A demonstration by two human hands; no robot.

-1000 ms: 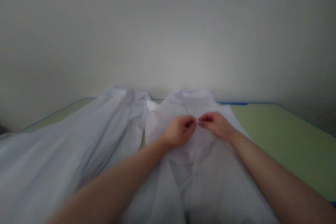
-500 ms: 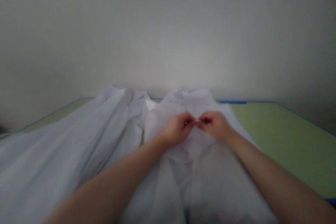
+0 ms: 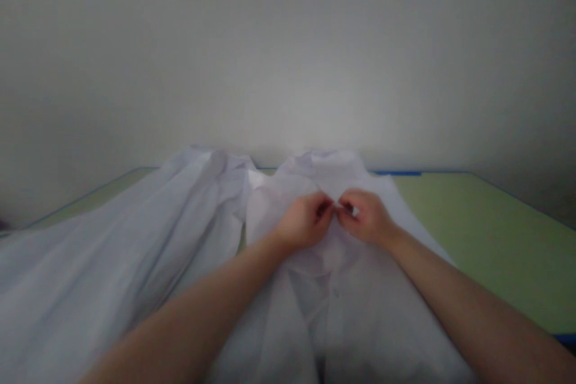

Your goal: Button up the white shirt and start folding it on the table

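A white shirt (image 3: 342, 306) lies flat on the green table (image 3: 477, 240), collar at the far end. My left hand (image 3: 306, 222) and my right hand (image 3: 366, 216) meet over its front placket just below the collar. Both hands are closed in a pinch on the shirt's front edges, fingertips almost touching. What sits between the fingertips is too small and blurred to name. A small button (image 3: 335, 293) shows lower down on the placket.
More white cloth (image 3: 117, 264) lies spread over the left half of the table. A blue strip (image 3: 396, 173) runs along the table's far edge against a plain pale wall. Bare green surface lies to the right.
Both hands have shifted slightly toward the collar and drawn closer together; the right hand's fingers have curled further over the cloth.
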